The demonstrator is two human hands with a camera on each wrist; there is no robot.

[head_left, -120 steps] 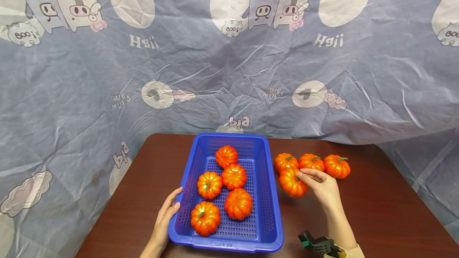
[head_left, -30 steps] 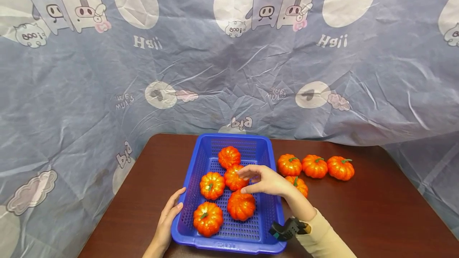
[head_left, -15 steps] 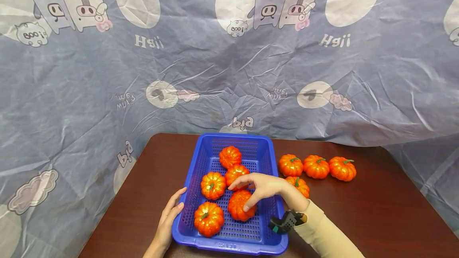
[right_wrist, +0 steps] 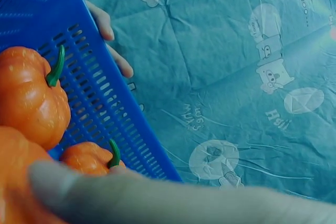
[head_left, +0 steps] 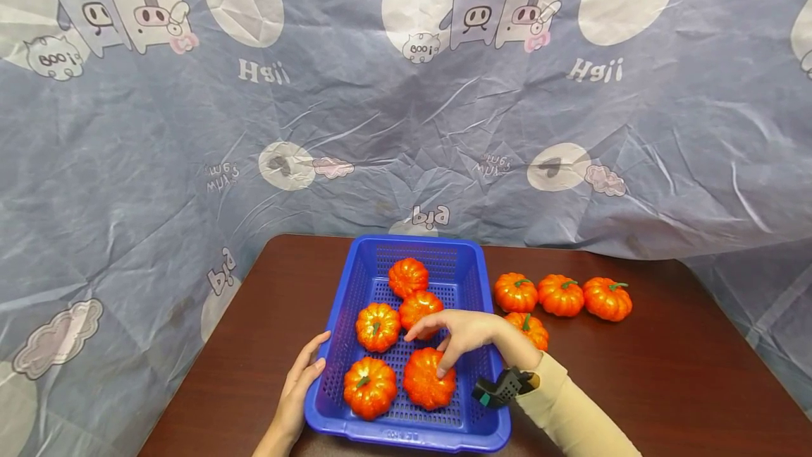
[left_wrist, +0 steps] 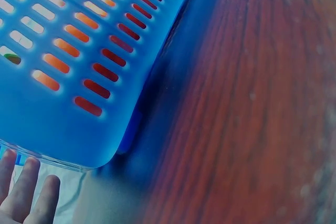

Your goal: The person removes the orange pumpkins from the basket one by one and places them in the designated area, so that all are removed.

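Observation:
The blue slotted basket (head_left: 342, 436) holds several orange toy pumpkins. My left hand (head_left: 293, 393) rests at its left rim with fingers extended; the left wrist view shows several fingertips (left_wrist: 44, 198) beside the basket wall. My right hand (head_left: 466, 337) reaches in over the right side. Its thumb lies on the front right pumpkin (head_left: 426, 388), and its other fingers curve around the far side. Seen from the right wrist, the thumb overlaps this near pumpkin (right_wrist: 18, 182). The front left pumpkin (head_left: 370, 388) and left middle pumpkin (head_left: 378, 328) sit apart from that hand.
Outside the basket on the right, three pumpkins stand in a row, among them a middle one (head_left: 561, 295). A fourth pumpkin (head_left: 533, 331) is partly hidden by the right wrist. The brown table (head_left: 634, 386) meets a grey printed cloth (head_left: 380, 118) behind.
Earlier, my right hand held a pumpkin by the stem on the table's right. It came over the basket, then lowered onto the front right pumpkin, which has shifted toward me. My left hand stays.

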